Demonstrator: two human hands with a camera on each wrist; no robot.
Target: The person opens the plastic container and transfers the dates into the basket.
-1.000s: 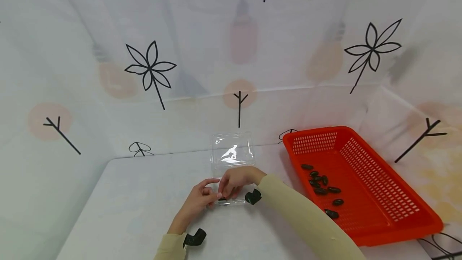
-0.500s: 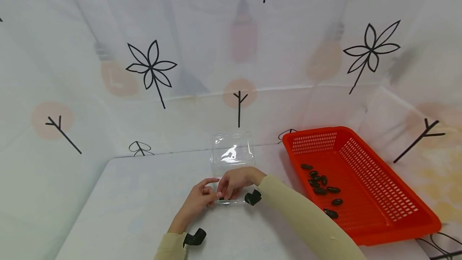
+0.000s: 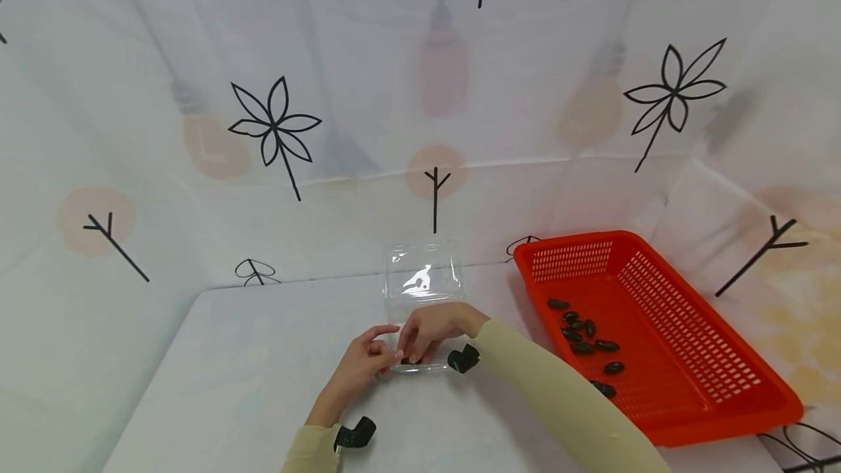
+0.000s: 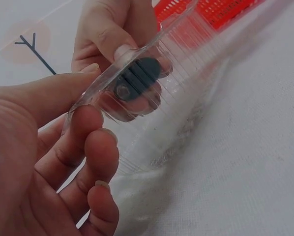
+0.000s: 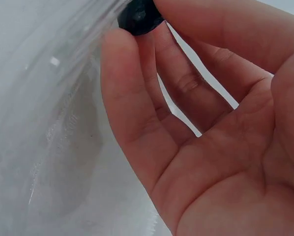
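Note:
A clear plastic clamshell box [image 3: 427, 261] stands with its lid raised toward the back of the table. My left hand [image 3: 360, 363] pinches the rim of its base at the left front corner, the thumb and a finger on either side of the thin wall. Inside the base, my right hand [image 3: 434, 327] holds a smooth, dark oval piece [image 4: 138, 78] between thumb and fingers, seen through the ribbed clear wall in the left wrist view. In the right wrist view the dark piece lies at the fingertips, partly cut off by the frame. Its kind cannot be told.
To the right, a red perforated plastic basket [image 3: 690, 356] holds several similar dark oval pieces [image 3: 582, 347] along its left side. White cloth [image 3: 263, 385] covers the table, and a printed curtain rises behind it. Thin black cables [image 3: 798, 444] lie at the lower right.
Both hands stay nearly in place at the box. The right fingers shift slightly, and a little more of the dark piece shows beneath them.

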